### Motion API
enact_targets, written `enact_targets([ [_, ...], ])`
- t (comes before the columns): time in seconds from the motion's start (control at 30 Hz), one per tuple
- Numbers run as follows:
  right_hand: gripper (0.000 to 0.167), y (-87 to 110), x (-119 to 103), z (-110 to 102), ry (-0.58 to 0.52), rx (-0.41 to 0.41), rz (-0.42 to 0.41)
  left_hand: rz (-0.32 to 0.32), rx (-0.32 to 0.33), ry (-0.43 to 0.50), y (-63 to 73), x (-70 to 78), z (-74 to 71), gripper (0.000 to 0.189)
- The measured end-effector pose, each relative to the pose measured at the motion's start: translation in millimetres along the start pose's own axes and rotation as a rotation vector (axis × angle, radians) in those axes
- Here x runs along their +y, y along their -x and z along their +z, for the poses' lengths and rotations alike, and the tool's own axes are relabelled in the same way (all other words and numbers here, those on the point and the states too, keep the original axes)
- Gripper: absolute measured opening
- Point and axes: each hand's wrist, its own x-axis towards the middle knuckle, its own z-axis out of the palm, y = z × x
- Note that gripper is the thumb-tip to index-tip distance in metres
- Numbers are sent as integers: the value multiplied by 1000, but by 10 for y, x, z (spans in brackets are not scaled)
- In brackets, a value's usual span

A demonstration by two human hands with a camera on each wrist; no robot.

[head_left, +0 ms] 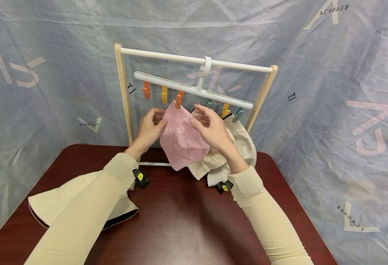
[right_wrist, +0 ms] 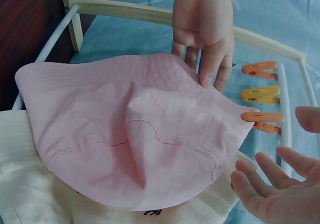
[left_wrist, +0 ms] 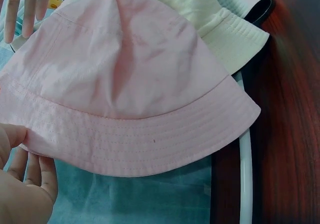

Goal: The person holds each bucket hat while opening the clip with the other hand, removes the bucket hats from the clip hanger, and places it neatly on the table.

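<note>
Head view shows me a pink hat (head_left: 184,138) hanging from an orange clip (head_left: 179,99) on a white bar (head_left: 158,81). It is between the two hands. I see the left hand (head_left: 149,128) pinch the edge of the brim, with the thumb on one side and fingers on the other. The right hand (head_left: 212,129) has its fingers spread and holds nothing, just beside the hat. Behind it hangs a cream hat (head_left: 245,141).
</note>
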Motion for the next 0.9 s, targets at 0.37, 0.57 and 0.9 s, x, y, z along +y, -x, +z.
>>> enact_targets([
  [0.37, 53, -51, -58, -7, 11, -31, 0, -3, 5, 34, 34, -45, 6, 32],
  [0.57, 54, -89, -92, -13, 26, -63, 24, -6, -3, 55, 57, -40, 19, 32],
  [0.9, 58, -226, -181, 21, 3, -82, 94, 3, 4, 71, 67, -54, 24, 31],
])
